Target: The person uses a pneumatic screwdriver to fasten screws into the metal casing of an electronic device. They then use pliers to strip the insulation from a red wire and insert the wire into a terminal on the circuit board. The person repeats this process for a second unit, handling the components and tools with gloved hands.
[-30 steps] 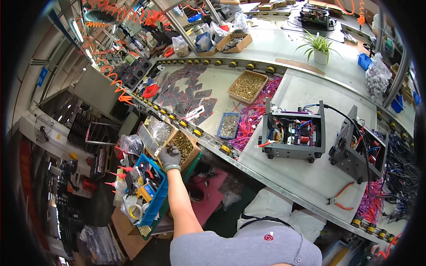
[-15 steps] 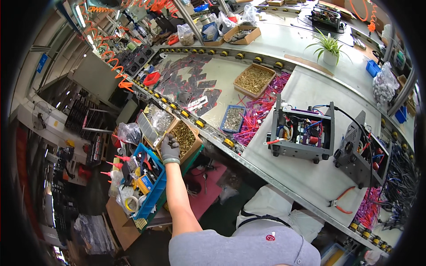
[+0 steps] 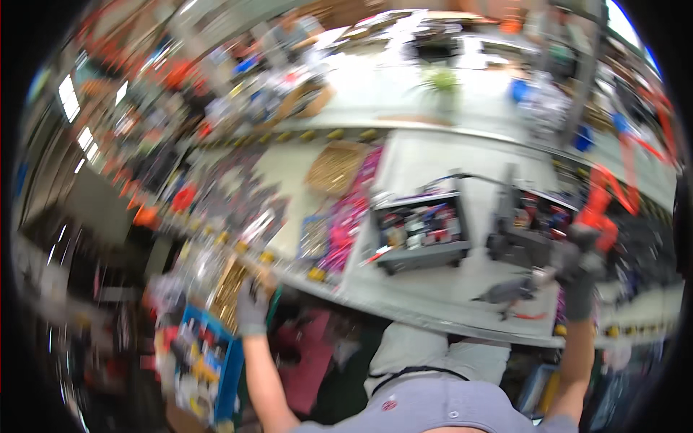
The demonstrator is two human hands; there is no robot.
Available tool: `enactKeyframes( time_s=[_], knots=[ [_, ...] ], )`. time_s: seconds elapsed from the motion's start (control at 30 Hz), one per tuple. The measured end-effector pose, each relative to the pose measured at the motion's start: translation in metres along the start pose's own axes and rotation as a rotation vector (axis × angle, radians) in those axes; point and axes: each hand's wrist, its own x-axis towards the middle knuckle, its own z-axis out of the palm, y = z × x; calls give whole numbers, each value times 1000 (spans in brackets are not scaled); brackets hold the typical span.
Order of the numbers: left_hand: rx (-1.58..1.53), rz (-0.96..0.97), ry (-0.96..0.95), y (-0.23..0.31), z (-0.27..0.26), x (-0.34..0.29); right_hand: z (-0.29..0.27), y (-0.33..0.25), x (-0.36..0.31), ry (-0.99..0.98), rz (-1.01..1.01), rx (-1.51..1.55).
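Motion blur smears the whole head view. My left hand, in a grey glove, is by the box of small brass-coloured parts at the left; its fingers are too smeared to read. Over the bench's right side, my gloved right hand is closed around a dark air screwdriver, whose narrow end points left. Just above this hand hangs an orange coiled hose. Left of the tool are two open dark metal housings, a nearer one and a tilted one, with wires and electronic parts inside.
A blue bin of bottles and tools stands at lower left. Beyond the roller rail lie a carton of brass parts, a blue tray and pink-purple strips. Black cables pile up at right. Orange-handled pliers lie below the screwdriver.
The view has swung right. My right hand and forearm have come into view, with the air screwdriver and orange hose. My left hand stays by the brass parts box.
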Motion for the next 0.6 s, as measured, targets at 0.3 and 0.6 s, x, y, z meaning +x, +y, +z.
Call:
enactKeyframes(
  time_s=[0.3,0.6],
  knots=[
    [-1210,-563,-1033,217,122,-104,97,92,59,-128,-119,-564],
    [-1578,-937,-1527,315,137,-136,117,142,-48,302,164,-554]
  ],
)
